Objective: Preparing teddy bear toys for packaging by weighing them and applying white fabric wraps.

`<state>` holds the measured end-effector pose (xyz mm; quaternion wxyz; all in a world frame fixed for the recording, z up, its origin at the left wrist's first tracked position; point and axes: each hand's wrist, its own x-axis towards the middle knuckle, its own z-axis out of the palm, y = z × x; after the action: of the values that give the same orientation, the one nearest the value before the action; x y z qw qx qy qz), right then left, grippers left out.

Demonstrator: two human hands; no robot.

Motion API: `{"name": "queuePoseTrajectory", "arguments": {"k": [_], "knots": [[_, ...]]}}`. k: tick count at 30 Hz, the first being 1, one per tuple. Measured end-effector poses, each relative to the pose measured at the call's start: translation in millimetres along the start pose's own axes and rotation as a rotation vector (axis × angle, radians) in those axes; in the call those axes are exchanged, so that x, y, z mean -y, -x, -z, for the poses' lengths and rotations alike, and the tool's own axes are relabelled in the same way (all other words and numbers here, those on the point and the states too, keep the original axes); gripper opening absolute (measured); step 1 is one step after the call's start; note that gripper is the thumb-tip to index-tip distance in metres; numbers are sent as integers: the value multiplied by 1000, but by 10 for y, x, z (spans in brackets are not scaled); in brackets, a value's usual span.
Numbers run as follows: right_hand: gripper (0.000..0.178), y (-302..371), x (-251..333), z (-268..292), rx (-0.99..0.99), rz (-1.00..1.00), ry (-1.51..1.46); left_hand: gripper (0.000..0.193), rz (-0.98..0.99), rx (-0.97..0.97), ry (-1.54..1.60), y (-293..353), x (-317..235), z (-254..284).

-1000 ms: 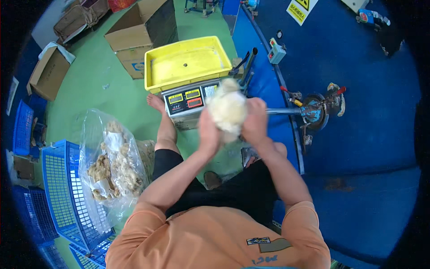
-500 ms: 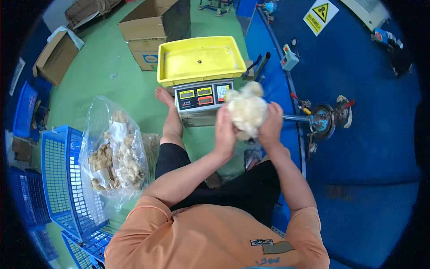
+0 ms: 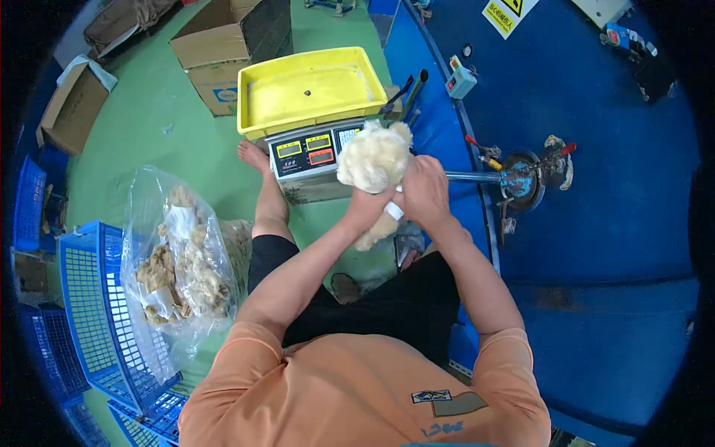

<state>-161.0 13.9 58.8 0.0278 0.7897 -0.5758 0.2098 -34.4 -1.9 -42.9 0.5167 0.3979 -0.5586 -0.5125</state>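
Observation:
Between my hands is a cream, fluffy plush toy (image 3: pixel 375 158), held above the gap between my knees. Its large rounded part points away from me, and a smaller furry part hangs below with a white label (image 3: pixel 394 211) on it. My left hand (image 3: pixel 370 209) grips its lower left side, fingers mostly hidden beneath the fur. My right hand (image 3: pixel 425 191) is closed on the other side, close to the label. Just beyond the toy stands a weighing scale (image 3: pixel 319 186), its keypad partly covered by the fur. A yellow tray (image 3: pixel 313 93) rests on top of the scale.
A clear plastic bag (image 3: pixel 179 261) of tan and cream plush pieces lies left of my leg, against a blue crate (image 3: pixel 86 298). Cardboard boxes (image 3: pixel 212 86) stand farther back. Along my right runs a blue machine panel (image 3: pixel 596 238) with a metal rod (image 3: pixel 473 177) sticking out.
The plush toy has turned, so its lower furry part and white label now show. My hands have come closer together around it. The whole view has shifted slightly.

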Motion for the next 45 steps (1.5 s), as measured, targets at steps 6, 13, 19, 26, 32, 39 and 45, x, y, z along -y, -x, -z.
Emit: {"name": "queuePoseTrajectory", "arguments": {"k": [6,13,19,26,32,39,45], "knots": [[34,31,-29,-251,28,-211,13,36,-35,-22,182,-220,-542,91],[41,172,-34,-509,-505,76,-184,33,-115,82,18,-26,-749,40],[40,128,-69,-76,-250,-28,-614,42,-254,186,-303,-202,-793,550],[27,-82,-477,165,-229,-285,25,53,-594,-63,-1130,-1437,-1108,1160],[26,-102,-508,158,-215,-255,69,56,-377,-33,-1565,-2121,-520,1215],[30,-43,-498,187,-142,-319,126,52,-675,-181,-847,-967,-504,896],[32,-81,-464,162,-167,-295,161,40,2,209,-719,1140,975,849]]}}
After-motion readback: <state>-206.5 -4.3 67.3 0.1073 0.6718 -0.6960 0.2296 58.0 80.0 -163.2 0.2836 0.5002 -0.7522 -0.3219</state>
